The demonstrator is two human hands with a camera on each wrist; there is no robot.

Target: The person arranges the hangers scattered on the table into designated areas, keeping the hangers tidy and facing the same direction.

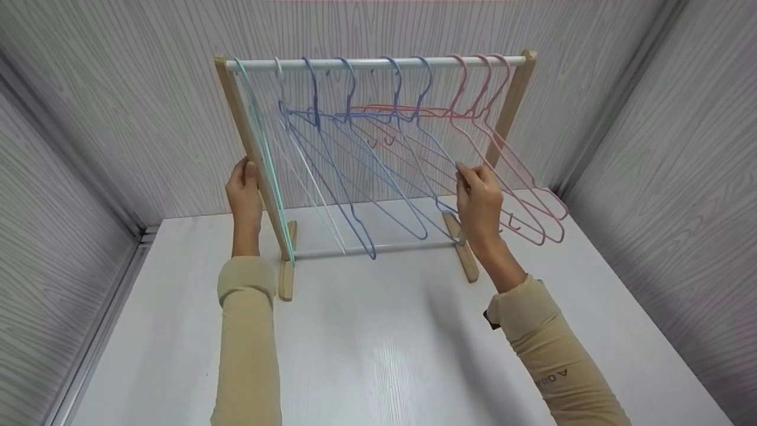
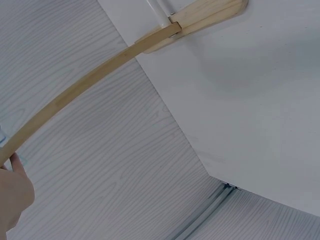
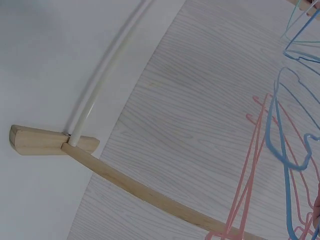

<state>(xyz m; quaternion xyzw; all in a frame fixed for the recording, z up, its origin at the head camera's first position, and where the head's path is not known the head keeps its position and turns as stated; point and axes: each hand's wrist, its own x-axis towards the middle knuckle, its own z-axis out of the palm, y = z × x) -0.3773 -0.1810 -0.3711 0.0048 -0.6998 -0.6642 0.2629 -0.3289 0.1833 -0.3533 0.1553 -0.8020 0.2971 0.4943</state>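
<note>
A small garment rack with a white top rail [image 1: 366, 63] and wooden side posts stands on the white table. My left hand [image 1: 243, 192] grips its left wooden post [image 1: 242, 121] partway up; the left wrist view shows only part of that hand [image 2: 15, 195] at the edge. With thumb and fingers, my right hand [image 1: 480, 201] pinches the rightmost blue hanger [image 1: 437, 144] by its sloping arm, the hook still over the rail. Several blue hangers hang there, with a white hanger [image 1: 313, 177] and a mint-green hanger [image 1: 269, 160] to their left. Pink hangers [image 1: 516, 160] hang at the right.
The rack stands on wooden feet [image 1: 467, 260] joined by a white lower bar [image 1: 384, 247]. Wood-grain panels [image 1: 177, 118] enclose the white table [image 1: 355, 343] at the back and both sides. The right post [image 1: 510, 112] is close behind the pink hangers.
</note>
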